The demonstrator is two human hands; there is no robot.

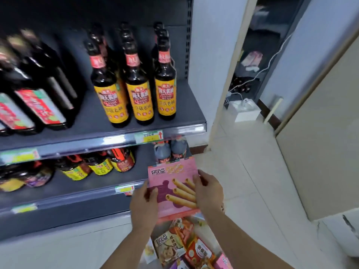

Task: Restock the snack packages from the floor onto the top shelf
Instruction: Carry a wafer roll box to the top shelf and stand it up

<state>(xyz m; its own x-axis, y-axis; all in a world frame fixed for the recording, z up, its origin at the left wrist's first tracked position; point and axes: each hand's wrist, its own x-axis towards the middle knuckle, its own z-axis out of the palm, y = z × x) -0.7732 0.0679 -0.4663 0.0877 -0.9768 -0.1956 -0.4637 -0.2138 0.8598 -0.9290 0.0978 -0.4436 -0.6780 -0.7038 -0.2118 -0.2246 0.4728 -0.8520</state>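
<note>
I hold a pink snack box [173,182] printed with egg rolls, upright in front of the lower shelves. My left hand [144,205] grips its left edge and my right hand [208,189] grips its right edge. Below the box, several more snack packages [186,247] lie in a pile on the floor between my forearms. The top shelf is out of view above the frame.
A dark grey shelf [174,131] carries soy sauce bottles [136,90] with yellow labels, with more bottles on the shelf below [97,166]. To the right are a white wall, a doorway with a white box [244,111] and cables, and pale tiled floor [252,181].
</note>
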